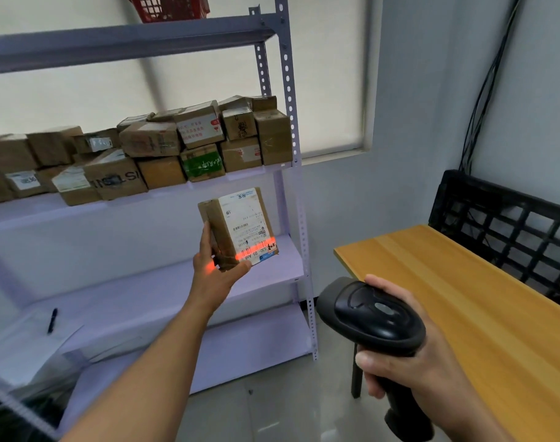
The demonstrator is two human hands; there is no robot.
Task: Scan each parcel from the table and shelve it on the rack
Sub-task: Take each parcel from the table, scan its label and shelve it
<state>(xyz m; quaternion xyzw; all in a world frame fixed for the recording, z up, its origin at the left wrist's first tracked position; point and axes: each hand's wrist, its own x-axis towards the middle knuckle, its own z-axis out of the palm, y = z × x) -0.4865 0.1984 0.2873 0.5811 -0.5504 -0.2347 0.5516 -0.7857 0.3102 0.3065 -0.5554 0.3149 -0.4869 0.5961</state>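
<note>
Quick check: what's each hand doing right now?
Left hand: grips the small parcel by its lower corner, label facing the camera.
Right hand: fingers wrapped round the black scanner, aimed at the parcel.

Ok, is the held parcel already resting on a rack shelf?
No, the left hand holds the parcel in the air before the rack, while the scanner casts a red line across its label.

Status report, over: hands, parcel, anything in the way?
Left hand holds parcel up, red scan line on its label. Right hand grips scanner. Nothing between them.
</note>
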